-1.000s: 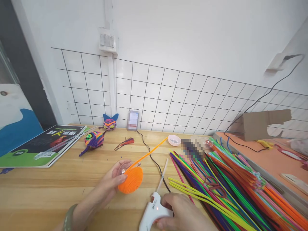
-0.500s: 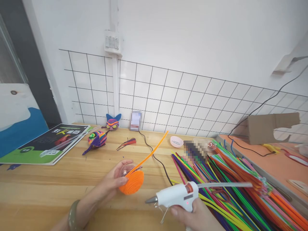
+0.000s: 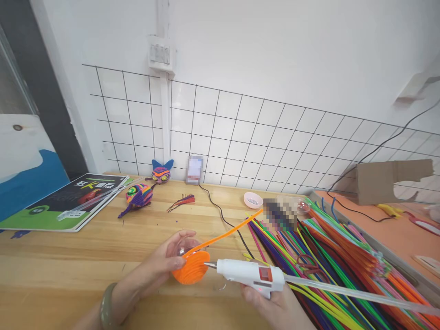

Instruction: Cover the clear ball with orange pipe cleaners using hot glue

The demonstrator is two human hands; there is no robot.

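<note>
My left hand (image 3: 168, 256) is closed on a clear rounded piece (image 3: 189, 245) partly covered by a coiled orange pipe cleaner (image 3: 192, 268). From the coil a loose orange end (image 3: 227, 233) stretches up and to the right. My right hand (image 3: 271, 305) grips a white hot glue gun (image 3: 245, 275), its metal tip at the right edge of the orange coil. Whether the tip touches the coil is hard to tell. A clear glue stick (image 3: 343, 291) sticks out of the gun's back.
Many coloured pipe cleaners (image 3: 330, 247) cover the right side. Behind are a pink bowl (image 3: 253, 200), a phone (image 3: 194, 170), two colourful figures (image 3: 139, 197) and dark red strands (image 3: 182, 201). A book (image 3: 82, 197) lies left; cardboard (image 3: 378, 181) stands right.
The glue gun has levelled out, and its tip has come up to the orange coil. The loose orange end has swung lower and to the right. The view has shifted slightly.
</note>
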